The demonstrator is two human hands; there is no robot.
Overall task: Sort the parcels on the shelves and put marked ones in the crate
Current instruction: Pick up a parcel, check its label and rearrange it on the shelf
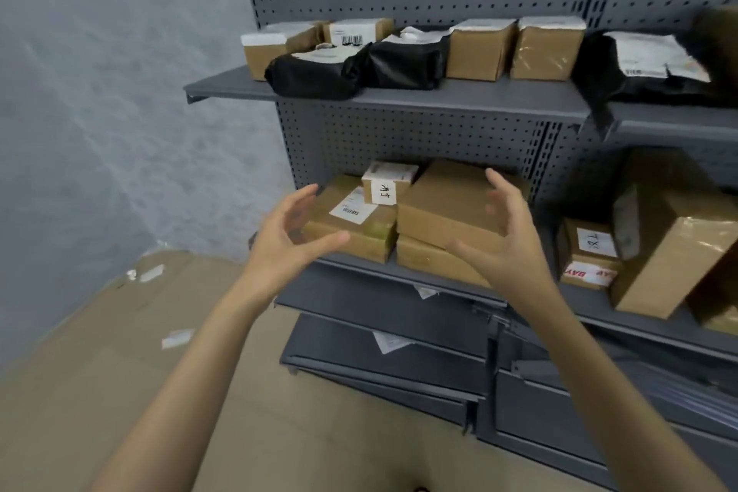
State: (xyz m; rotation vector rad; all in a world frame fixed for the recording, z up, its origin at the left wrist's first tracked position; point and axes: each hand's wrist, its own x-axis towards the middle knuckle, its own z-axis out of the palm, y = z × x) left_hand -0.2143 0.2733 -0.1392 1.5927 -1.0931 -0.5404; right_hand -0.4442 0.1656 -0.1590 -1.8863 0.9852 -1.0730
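Brown cardboard parcels lie on the middle shelf point(359, 266). A flat parcel with a barcode label point(359, 224) sits at the left, with a small box bearing a handwritten white label point(384, 188) on top. Beside them a large plain box point(447, 204) rests on another flat box point(427, 258). My left hand point(291, 236) hovers open in front of the barcode parcel, fingers spread, holding nothing. In front of the large plain box my right hand point(507, 240) is also open and empty. No crate is in view.
The top shelf point(459, 98) carries several brown boxes and black plastic mailers point(315, 74). At the right a marked box with red tape point(591, 256) leans by a large taped box point(675, 240). Flattened cardboard point(100, 332) covers the floor at the left.
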